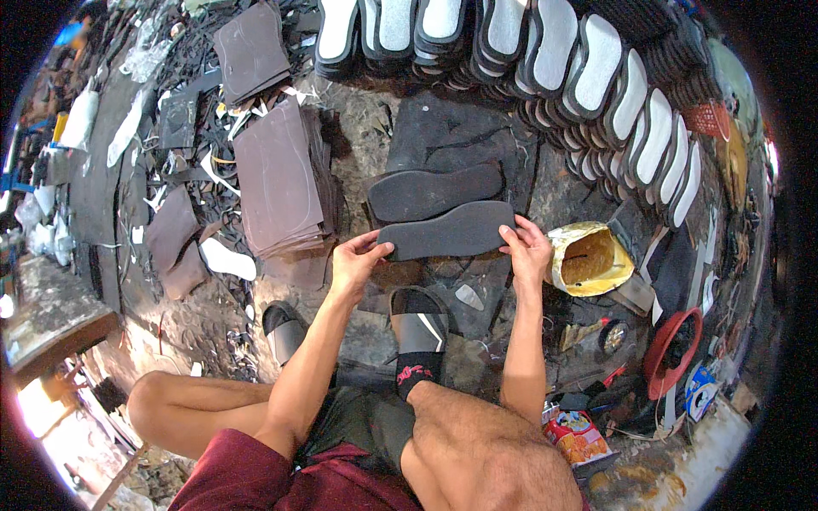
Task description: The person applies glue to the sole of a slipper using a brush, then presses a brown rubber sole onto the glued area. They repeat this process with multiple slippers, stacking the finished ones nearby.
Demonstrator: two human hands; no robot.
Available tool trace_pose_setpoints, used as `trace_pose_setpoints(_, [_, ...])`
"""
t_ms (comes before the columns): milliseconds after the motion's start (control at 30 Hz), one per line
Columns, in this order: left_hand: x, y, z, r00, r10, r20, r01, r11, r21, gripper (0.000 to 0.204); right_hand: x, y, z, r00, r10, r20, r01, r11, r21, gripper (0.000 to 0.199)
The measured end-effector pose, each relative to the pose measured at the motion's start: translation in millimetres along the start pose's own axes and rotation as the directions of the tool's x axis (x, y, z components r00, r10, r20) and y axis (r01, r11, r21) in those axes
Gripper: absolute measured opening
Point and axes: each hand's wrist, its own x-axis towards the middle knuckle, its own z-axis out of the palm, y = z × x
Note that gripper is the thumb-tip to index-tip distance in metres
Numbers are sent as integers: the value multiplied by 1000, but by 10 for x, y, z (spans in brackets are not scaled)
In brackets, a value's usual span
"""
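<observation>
A dark grey shoe sole (445,232) is stretched level between my two hands. My left hand (356,262) pinches one end between thumb and fingers. At the opposite end, my right hand (526,245) grips the edge the same way. Just beyond it lies a second dark sole (434,192), on top of a black sheet (443,128). To the right of my right hand stands a yellow glue can (590,259), its open top crusted with brownish residue.
Stacks of soles with white tops (601,68) curve along the far right. Piled brown sheets (277,175) lie left of my hands. Scraps and a white sole-shaped piece (228,259) litter the left floor. A red bowl (673,353) and tape roll (611,336) are near right.
</observation>
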Motion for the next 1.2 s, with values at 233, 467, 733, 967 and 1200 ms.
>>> trace_pose_setpoints(233, [95, -103, -11, 1000, 16, 4, -16, 1000, 23, 48, 58, 38, 2, 999, 31, 20, -30, 999, -22, 43])
trace_pose_setpoints(467, [96, -118, 16, 1000, 18, -4, -18, 997, 77, 45, 101, 133, -15, 999, 45, 14, -44, 999, -23, 45])
trace_pose_setpoints(733, [93, -141, 69, 995, 57, -82, -50, 996, 80, 45, 124, 180, 5, 999, 48, 16, -46, 994, -103, 47])
trace_pose_setpoints(967, [45, -24, 183, 987, 99, -127, -71, 976, 208, 45, 88, 208, 26, 988, -105, -112, 60, 936, -346, 39])
trace_pose_setpoints(1200, [113, 29, 115, 994, 78, -75, -54, 961, 270, 44, -70, -53, 166, 941, -331, -67, 176, 652, -738, 40])
